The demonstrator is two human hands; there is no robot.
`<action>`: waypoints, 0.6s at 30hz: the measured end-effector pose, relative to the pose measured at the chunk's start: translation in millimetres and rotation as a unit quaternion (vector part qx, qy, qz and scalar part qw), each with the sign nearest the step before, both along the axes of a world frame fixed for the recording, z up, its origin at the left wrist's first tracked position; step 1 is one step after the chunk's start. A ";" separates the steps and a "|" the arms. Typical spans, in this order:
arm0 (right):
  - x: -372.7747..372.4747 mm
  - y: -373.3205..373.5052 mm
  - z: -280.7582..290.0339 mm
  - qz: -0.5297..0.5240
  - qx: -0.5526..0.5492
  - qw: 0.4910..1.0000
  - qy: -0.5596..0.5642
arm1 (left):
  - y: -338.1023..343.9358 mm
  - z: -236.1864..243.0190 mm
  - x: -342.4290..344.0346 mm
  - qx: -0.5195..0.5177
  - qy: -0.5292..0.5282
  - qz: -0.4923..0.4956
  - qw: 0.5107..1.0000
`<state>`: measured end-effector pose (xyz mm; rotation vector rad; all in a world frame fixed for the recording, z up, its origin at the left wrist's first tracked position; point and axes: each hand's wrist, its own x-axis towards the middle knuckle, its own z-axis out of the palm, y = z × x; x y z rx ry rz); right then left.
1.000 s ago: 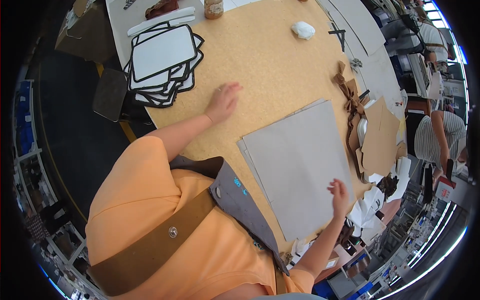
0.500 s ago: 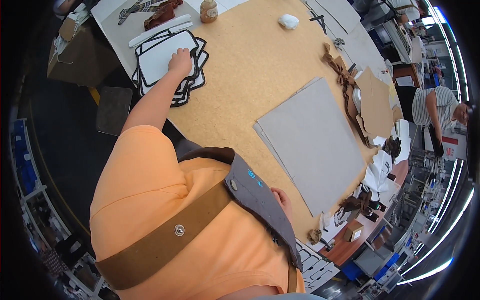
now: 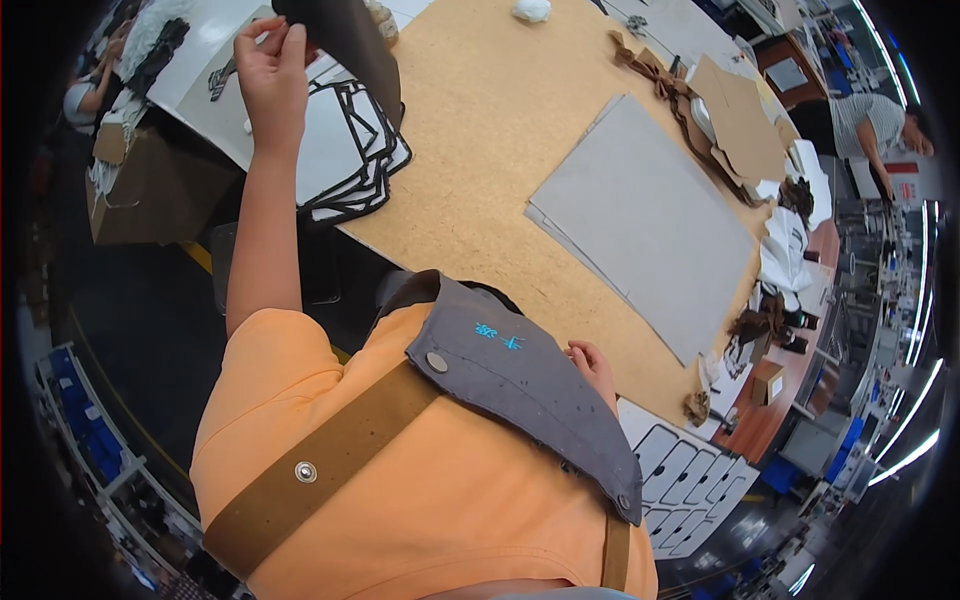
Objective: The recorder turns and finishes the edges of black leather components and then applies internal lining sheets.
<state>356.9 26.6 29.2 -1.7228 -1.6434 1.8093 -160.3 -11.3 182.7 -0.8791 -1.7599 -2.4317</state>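
Observation:
Raised at the upper left, my left hand [image 3: 272, 70] pinches the edge of a dark, thin panel [image 3: 350, 50] between thumb and fingers. The panel hangs tilted and curved above a loose stack of white, black-edged panels [image 3: 330, 150], and the frame's top edge cuts it off. Part of the stack lies behind my forearm and the lifted panel. Low by the near table edge, my right hand [image 3: 592, 368] shows beside the grey apron. Its fingers look bent, and the apron hides the rest of it, so I cannot see whether it holds anything.
Large grey sheets [image 3: 645, 225] lie on the tan tabletop [image 3: 470, 150]. Brown cardboard pieces [image 3: 735, 125] and crumpled wrapping line the far right side. A white lump [image 3: 531, 10] sits at the far edge. On the right, a person in a striped top [image 3: 865, 125] stands beyond the table.
My left hand has come up from the stack and moved left, lifting a panel whose dark side now shows. My view has shifted; my right hand stays by the near edge.

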 end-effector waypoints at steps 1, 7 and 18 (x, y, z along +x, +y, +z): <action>-4.9 -9.1 -1.8 0.020 0.004 1.000 -0.002 | 13.9 11.9 20.6 -0.003 0.075 -0.051 0.996; -11.9 -87.9 -17.0 -0.034 0.015 0.996 -0.077 | 36.9 6.0 126.6 -0.096 0.379 -0.373 0.841; -28.5 -461.6 -128.0 -0.626 -0.199 0.740 -0.146 | 25.6 -184.3 72.3 -0.462 0.592 -0.457 0.477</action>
